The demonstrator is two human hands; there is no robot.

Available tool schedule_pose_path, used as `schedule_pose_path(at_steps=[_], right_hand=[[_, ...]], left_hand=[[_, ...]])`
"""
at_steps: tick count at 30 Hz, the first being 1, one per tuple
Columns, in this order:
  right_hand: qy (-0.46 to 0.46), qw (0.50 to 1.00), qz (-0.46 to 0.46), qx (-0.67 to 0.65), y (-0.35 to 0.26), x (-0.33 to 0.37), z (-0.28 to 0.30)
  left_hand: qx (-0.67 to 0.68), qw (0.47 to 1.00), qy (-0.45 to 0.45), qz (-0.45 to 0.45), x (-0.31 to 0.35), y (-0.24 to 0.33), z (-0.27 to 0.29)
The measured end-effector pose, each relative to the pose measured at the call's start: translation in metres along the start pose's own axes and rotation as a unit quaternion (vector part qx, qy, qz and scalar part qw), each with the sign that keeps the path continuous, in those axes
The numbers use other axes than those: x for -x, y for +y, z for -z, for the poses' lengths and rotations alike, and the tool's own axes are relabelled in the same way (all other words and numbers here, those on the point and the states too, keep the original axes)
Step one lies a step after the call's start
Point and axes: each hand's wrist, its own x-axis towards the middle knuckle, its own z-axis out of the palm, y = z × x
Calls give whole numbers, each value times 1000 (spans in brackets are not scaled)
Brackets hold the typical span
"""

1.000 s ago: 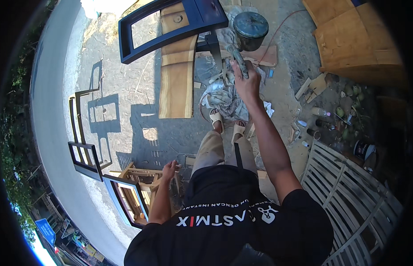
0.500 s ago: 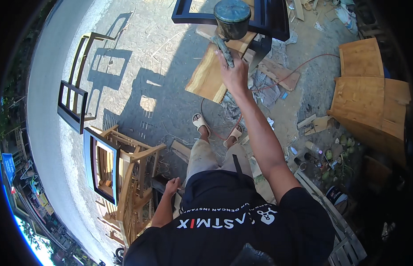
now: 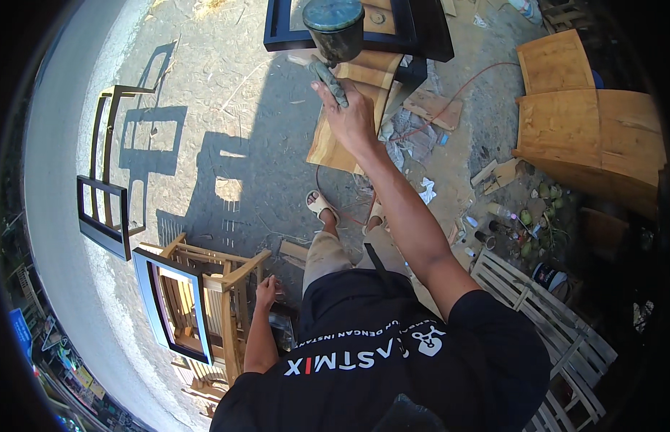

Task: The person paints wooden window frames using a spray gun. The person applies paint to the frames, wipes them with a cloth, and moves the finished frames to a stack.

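And here's the right hand (image 3: pixel 351 122), clamped on the gun (image 3: pixel 330 83), out at arm's length in the far middle, probably to keep it well off the body. The cup (image 3: pixel 333 39) rides on top, lid upward, likely so whatever's inside can feed down. The hands are well apart: the left (image 3: pixel 268 289) hangs low beside the near-left chair (image 3: pixel 237 270), fingers loosely bent, nothing seen in it; how far they close, I can't tell.

Just beyond the cup sits the dark frame (image 3: pixel 431 32), with the plank (image 3: pixel 335 142) showing through its opening. It looks raised, perhaps so its edges can be reached. Over on the left, a second dark frame (image 3: pixel 205 317) tilts by the chair, seemingly propped off the ground. The red hose (image 3: pixel 468 81) trails in slack from the right, leaving room to move; whether it joins the gun, hidden from here!
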Motion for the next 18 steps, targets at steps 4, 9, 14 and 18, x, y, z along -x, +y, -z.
schedule_pose_path(at_steps=[4,9,14,18], right_hand=[[65,994,-81,31,13,4,53],[141,981,-118,67,29,7,106],[146,967,-113,173,29,-2,110],[83,985,-114,98,19,-9,86]], left_hand=[[23,999,-38,12,-11,-2,-1],[-3,997,-77,20,-23,10,-5],[5,997,-78,7,-33,10,7],[-34,998,-59,-8,-30,13,12]])
